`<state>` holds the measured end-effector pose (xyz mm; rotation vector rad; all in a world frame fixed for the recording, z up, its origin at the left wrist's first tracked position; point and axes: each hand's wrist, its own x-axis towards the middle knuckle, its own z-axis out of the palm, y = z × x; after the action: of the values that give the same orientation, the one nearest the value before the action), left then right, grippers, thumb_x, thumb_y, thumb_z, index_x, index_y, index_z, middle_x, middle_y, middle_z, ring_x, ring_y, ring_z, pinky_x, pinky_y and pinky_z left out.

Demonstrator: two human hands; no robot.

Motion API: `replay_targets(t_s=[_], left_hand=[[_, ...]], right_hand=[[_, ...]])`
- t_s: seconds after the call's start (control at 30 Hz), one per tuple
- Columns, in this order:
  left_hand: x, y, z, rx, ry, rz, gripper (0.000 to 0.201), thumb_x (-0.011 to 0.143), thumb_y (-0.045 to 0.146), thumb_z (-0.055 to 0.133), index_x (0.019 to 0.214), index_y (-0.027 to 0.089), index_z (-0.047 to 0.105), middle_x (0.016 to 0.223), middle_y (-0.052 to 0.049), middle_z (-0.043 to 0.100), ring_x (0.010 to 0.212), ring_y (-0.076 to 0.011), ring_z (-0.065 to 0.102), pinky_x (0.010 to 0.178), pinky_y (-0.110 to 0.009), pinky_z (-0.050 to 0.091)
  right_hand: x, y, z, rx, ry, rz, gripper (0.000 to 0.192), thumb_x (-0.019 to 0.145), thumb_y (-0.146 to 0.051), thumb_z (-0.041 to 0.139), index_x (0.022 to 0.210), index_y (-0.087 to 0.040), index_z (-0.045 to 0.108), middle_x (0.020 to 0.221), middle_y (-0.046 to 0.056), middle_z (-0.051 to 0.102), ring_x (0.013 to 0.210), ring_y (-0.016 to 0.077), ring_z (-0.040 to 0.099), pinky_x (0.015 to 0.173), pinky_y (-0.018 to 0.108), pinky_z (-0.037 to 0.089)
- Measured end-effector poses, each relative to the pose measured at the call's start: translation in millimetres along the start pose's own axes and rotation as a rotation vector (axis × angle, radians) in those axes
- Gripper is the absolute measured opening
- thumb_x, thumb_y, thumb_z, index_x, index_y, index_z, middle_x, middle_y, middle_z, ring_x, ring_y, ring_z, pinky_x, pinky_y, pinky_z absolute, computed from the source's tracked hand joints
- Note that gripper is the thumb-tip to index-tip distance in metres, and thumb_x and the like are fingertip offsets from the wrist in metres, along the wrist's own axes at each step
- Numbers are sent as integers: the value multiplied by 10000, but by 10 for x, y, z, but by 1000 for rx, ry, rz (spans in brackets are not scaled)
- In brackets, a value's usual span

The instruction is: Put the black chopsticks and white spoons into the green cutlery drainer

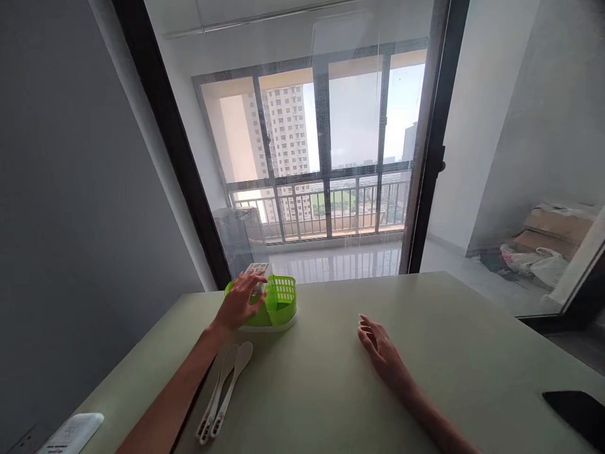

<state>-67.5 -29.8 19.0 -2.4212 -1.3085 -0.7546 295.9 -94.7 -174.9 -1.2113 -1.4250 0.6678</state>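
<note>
A bright green slotted caddy [284, 302] with a white base stands near the table's far edge, left of centre. From its left part rises a white piece with oval holes [261, 270]. My left hand [242, 299] is over that side, fingers curved and apart in front of the white piece, partly hiding it; whether they touch it is unclear. Beside my left forearm lie white long-handled spoons [227, 381] in a bunch, handle ends patterned. My right hand [378, 345] rests at or just above the tabletop right of the caddy, fingers loosely bent, holding nothing.
The pale green table [326, 384] has a dark seam under my left forearm. A white power strip [73, 433] lies at the near left, a black object [577, 413] at the near right. Beyond the far edge is a dark-framed glass panel; a grey wall borders the left.
</note>
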Motion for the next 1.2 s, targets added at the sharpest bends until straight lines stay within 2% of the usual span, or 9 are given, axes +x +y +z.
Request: replay_targets(t_s=[0.17, 0.43, 0.7, 0.8, 0.93, 1.0, 1.07, 1.13, 1.2], left_hand=[[-116, -232, -105, 59, 32, -74, 466, 957, 361, 508, 1415, 276, 517, 1471, -70, 595, 1428, -303, 481, 1185, -534, 393], [-228, -384, -165, 106, 7, -76, 494, 981, 396, 477, 1457, 268, 508, 1500, -58, 574, 1448, -293, 453, 1187, -503, 392], [-314, -340, -137, 169, 75, -84, 449, 991, 329, 469, 1432, 267, 531, 1489, -67, 591, 1440, -299, 471, 1229, -572, 302], [-371, -112, -38, 191, 178, -89, 414, 998, 279, 464, 1401, 246, 550, 1471, -99, 592, 1479, -308, 412, 1245, -597, 256], [-494, 466, 217, 88, 200, -13, 368, 1003, 245, 472, 1363, 288, 531, 1473, -72, 563, 1487, -279, 394, 1230, -586, 305], [-553, 820, 390, -44, 117, 33, 316, 1004, 240, 475, 1303, 279, 571, 1413, -86, 603, 1395, -264, 502, 1166, -524, 409], [-602, 1158, 579, -197, -36, 40, 232, 1010, 262, 471, 1160, 277, 649, 1185, -81, 711, 1155, -237, 654, 1023, -438, 511], [-644, 1437, 767, -346, -197, -71, 256, 1022, 327, 460, 939, 264, 694, 923, -60, 747, 878, -206, 700, 848, -355, 533], [-684, 1635, 931, -401, -267, -128, 349, 1025, 376, 449, 801, 250, 686, 730, -30, 718, 663, -168, 657, 683, -292, 491]], right_hand=[[4, 15, 0, -1, 8, -9, 518, 988, -575, 489, 1371, -237, 576, 1320, 128, 629, 1180, 284, 653, 1003, 451, 561], [12, 23, 1, -11, 26, -21, 493, 965, -582, 520, 1290, -224, 618, 1274, 138, 667, 1148, 300, 678, 984, 475, 572], [-16, 11, -21, -4, -32, 4, 448, 958, -559, 538, 1218, -213, 653, 1273, 141, 689, 1141, 295, 700, 973, 447, 583], [-18, -1, -26, -12, -44, 10, 457, 962, -566, 523, 1221, -213, 652, 1278, 141, 689, 1162, 294, 693, 969, 430, 583], [-12, -9, -27, -37, -43, 5, 441, 963, -565, 513, 1193, -219, 661, 1245, 134, 700, 1122, 291, 709, 962, 427, 579], [-11, -18, -35, -50, -57, -3, 428, 959, -566, 516, 1165, -225, 673, 1221, 126, 705, 1080, 288, 720, 946, 425, 578], [-14, -38, -49, -75, -93, -19, 413, 963, -563, 506, 1138, -234, 685, 1208, 115, 706, 1024, 280, 729, 906, 412, 583], [-22, -65, -66, -116, -139, -32, 403, 976, -553, 484, 1124, -243, 695, 1206, 106, 706, 985, 271, 728, 840, 389, 588], [-29, -93, -79, -152, -163, -38, 396, 983, -542, 474, 1111, -248, 705, 1195, 101, 710, 986, 270, 720, 795, 369, 585]])
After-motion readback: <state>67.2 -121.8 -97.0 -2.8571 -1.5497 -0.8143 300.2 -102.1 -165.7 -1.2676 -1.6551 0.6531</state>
